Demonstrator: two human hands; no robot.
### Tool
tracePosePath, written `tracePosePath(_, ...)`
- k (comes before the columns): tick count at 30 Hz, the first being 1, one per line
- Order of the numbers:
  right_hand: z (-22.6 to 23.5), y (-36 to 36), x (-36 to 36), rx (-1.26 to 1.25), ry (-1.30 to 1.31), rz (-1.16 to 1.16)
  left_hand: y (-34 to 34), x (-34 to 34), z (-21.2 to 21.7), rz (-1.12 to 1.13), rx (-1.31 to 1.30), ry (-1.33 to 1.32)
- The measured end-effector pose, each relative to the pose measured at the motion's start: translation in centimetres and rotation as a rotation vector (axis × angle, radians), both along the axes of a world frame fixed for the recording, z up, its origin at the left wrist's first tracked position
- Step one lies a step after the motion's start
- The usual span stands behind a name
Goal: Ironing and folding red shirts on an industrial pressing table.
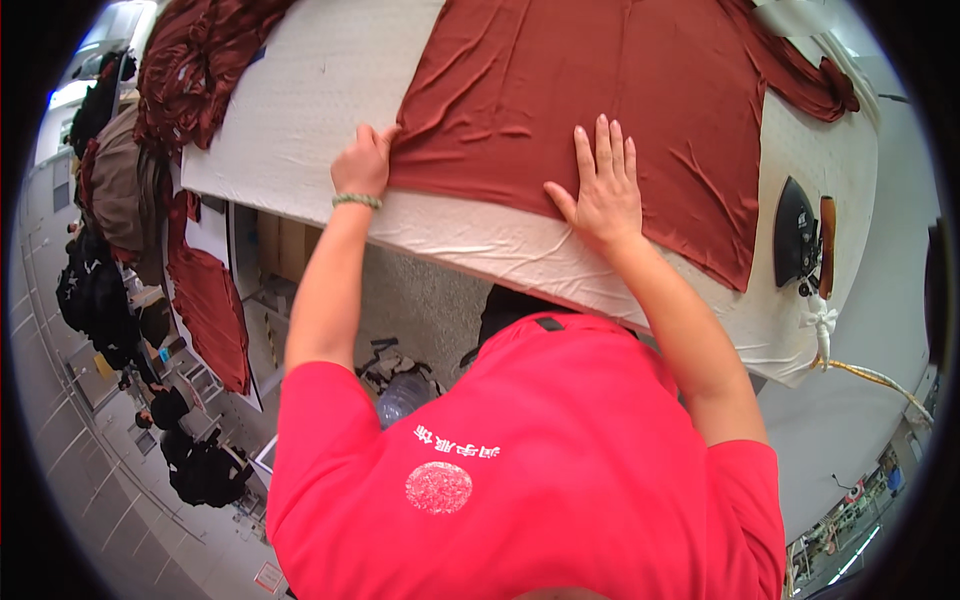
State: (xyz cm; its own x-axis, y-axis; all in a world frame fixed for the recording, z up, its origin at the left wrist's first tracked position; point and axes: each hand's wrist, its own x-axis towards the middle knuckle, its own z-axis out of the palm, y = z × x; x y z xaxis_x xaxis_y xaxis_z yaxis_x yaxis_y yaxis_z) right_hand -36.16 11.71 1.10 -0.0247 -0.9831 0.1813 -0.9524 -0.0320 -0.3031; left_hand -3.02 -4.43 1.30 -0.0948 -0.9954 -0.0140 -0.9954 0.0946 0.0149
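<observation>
A dark red garment or cloth piece (590, 60) is spread over a pale padded ironing table (290, 100), with wrinkles near its left edge and lower right. My left hand (362, 163) is closed on the cloth's left edge near its near corner. Flat on the cloth, close to its near edge, lies my right hand (604, 185) with fingers outstretched. An iron (795, 232) with a dark body and brown handle rests at the table's right end, apart from both hands. Which part of a garment the cloth is, I cannot tell.
More dark red cloth is heaped (200, 70) at the table's far left. A bunched red piece (815, 85) lies far right. A cord (880, 380) runs from the iron. Red fabric (210, 310) hangs at the left. Below the table sits a clear plastic bottle (402, 397).
</observation>
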Motion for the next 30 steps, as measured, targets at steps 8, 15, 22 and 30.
tracePosePath(8,-0.1,0.4,-0.3,0.031,-0.052,-0.017,2.3,-1.9,1.5,0.042,-0.198,0.032)
tracePosePath(15,-0.4,0.0,-0.5,-0.005,-0.102,-0.027,3.3,-15.9,4.3,-0.935,-0.077,0.527)
tracePosePath(22,1.6,-1.0,-0.6,0.105,-0.127,-0.028,-16.1,-17.2,-0.5,-0.548,-0.312,0.136)
tracePosePath(30,1.9,-0.6,-1.0,0.218,-0.162,-0.08,-22.1,-25.6,0.7,-1.378,-0.178,0.38)
